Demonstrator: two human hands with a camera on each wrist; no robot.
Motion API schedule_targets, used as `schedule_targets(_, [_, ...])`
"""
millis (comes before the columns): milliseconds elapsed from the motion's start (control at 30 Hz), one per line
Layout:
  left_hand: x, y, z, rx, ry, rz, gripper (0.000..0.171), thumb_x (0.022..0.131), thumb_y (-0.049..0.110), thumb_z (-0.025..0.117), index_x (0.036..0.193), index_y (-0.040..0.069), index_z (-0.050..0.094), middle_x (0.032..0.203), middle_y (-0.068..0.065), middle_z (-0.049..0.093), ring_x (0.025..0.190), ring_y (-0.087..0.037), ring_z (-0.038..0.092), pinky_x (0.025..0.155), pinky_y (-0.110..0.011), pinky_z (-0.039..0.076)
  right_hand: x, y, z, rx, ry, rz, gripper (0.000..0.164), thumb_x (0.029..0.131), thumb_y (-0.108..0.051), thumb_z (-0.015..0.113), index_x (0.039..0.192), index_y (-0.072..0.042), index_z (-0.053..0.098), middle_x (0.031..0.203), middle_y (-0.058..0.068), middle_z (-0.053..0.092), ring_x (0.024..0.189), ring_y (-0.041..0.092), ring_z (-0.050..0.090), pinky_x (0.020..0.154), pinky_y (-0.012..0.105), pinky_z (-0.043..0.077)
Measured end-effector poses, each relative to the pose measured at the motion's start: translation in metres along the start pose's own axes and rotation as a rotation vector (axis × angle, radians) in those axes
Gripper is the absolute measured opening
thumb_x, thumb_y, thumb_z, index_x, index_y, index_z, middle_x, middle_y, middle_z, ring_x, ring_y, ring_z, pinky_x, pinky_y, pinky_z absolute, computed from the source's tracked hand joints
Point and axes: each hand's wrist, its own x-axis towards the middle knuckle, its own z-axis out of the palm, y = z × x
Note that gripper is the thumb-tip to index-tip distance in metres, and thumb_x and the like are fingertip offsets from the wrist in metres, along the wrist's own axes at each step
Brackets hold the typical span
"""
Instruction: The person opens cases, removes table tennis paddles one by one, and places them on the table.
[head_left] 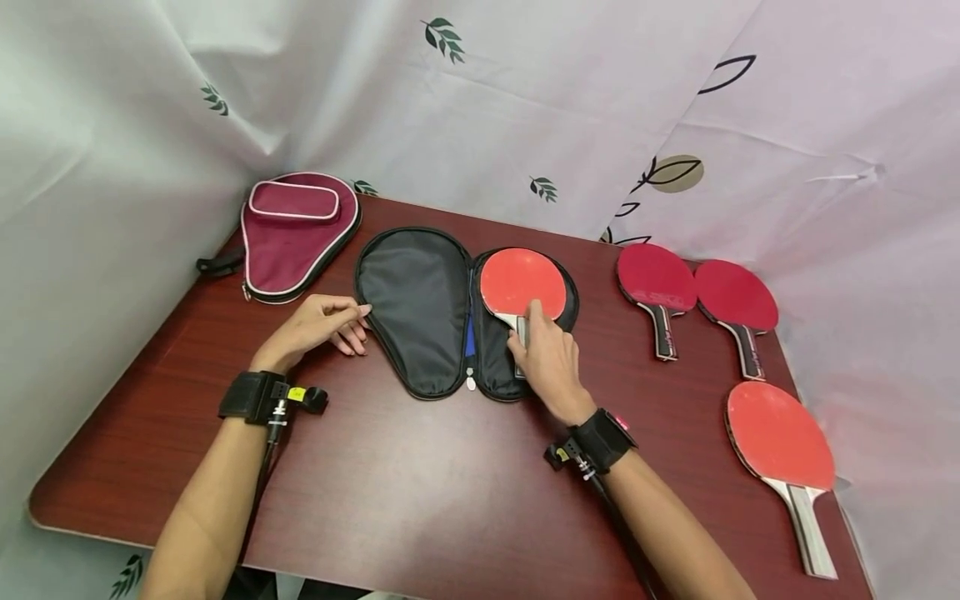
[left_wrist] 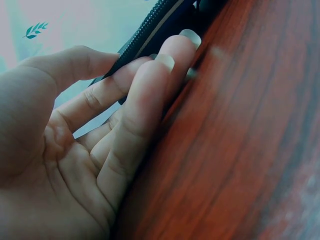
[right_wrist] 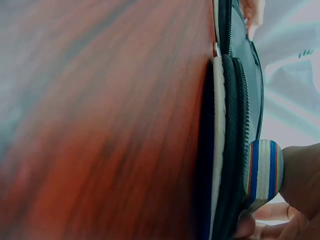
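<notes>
A black zip-up paddle case [head_left: 414, 312] lies unfolded on the table, its two halves side by side. An orange-faced table tennis paddle [head_left: 521, 279] rests in the right half, handle toward me. My right hand [head_left: 553, 364] grips that paddle by its handle, index finger reaching up to the blade. The striped handle end [right_wrist: 264, 172] shows in the right wrist view. My left hand [head_left: 322, 327] pinches the outer edge of the left half between thumb and index finger. Its other fingers are loosely bent in the left wrist view, beside the zipper edge [left_wrist: 145, 32].
A maroon paddle case [head_left: 288, 250] with white piping lies at the back left. Two red paddles [head_left: 657, 275] [head_left: 737, 293] lie at the right, and an orange one [head_left: 782, 435] nearer me. Patterned white cloth [head_left: 480, 108] hangs along the table's back.
</notes>
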Motion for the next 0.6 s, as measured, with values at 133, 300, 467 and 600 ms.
schedule_targets(133, [0.001, 0.000, 0.001, 0.005, 0.000, -0.003, 0.044, 0.101, 0.031, 0.063, 0.097, -0.013, 0.064, 0.086, -0.027, 0.067, 0.072, -0.035, 0.074, 0.063, -0.043, 0.061, -0.002, 0.004, -0.010, 0.030, 0.012, -0.015, 0.030, 0.092, -0.024, 0.070, 0.103, -0.009, 0.047, 0.072, 0.004, 0.054, 0.052, 0.029, 0.054, 0.047, 0.046, 0.045])
schedule_targets(300, [0.001, -0.001, 0.004, -0.005, -0.005, -0.002, 0.045, 0.101, 0.031, 0.064, 0.097, -0.014, 0.065, 0.086, -0.027, 0.068, 0.072, -0.036, 0.073, 0.063, -0.044, 0.061, -0.008, 0.010, -0.029, 0.057, 0.029, -0.031, 0.030, 0.092, -0.024, 0.070, 0.105, -0.009, 0.048, 0.076, 0.004, 0.058, 0.054, 0.028, 0.056, 0.048, 0.044, 0.046])
schedule_targets(467, [0.002, -0.001, 0.004, -0.009, -0.003, 0.005, 0.045, 0.101, 0.031, 0.064, 0.097, -0.014, 0.065, 0.086, -0.028, 0.067, 0.072, -0.037, 0.073, 0.063, -0.045, 0.060, -0.015, 0.019, -0.045, 0.052, 0.023, -0.041, 0.030, 0.093, -0.025, 0.070, 0.107, -0.009, 0.048, 0.079, 0.004, 0.060, 0.055, 0.025, 0.057, 0.049, 0.041, 0.047])
schedule_targets(600, [0.003, -0.001, 0.005, -0.016, 0.026, -0.002, 0.044, 0.100, 0.031, 0.065, 0.096, -0.012, 0.065, 0.085, -0.027, 0.068, 0.072, -0.038, 0.073, 0.062, -0.045, 0.060, -0.021, 0.027, -0.058, 0.052, 0.032, -0.059, 0.031, 0.093, -0.025, 0.071, 0.107, -0.008, 0.049, 0.078, 0.005, 0.059, 0.057, 0.025, 0.059, 0.049, 0.041, 0.047])
